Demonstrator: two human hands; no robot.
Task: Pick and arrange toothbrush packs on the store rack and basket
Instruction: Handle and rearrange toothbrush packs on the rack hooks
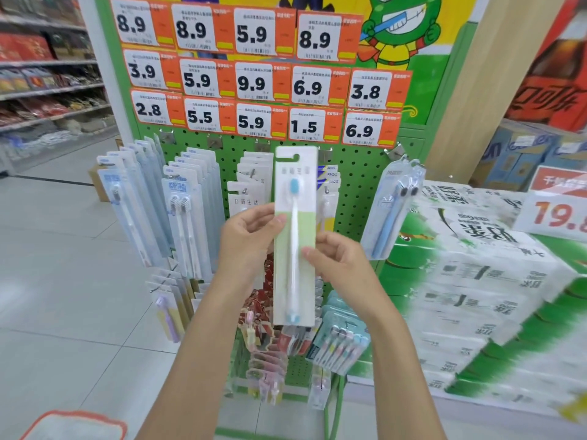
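From the head camera, one toothbrush pack (294, 236) stands upright in front of the green pegboard rack (349, 198), held in both hands. The left hand (247, 236) grips its left edge, thumb on the front and fingers curled behind. The right hand (340, 265) pinches the right edge lower down, thumb tip on the card beside the brush handle. The pack's hook slot sits at the level of the top peg row, just under the price tags (251, 84); whether it rests on a peg cannot be told. Directly behind it hang white packs (251, 185), partly covered by the left hand. Rows of pale blue packs (127, 211) and twin-brush packs (184, 217) fan outward on the left, and a blue twin pack (390, 211) tilts out on the right. Below, multi-brush packs (340, 341) crowd the lower pegs near the forearms. Stacked green-and-white cartons (476, 281) stand close against the rack's right side. Tiled floor (63, 281) lies open to the left, with store shelves (47, 74) well back. An orange-rimmed object (73, 423) shows at the lower left corner.
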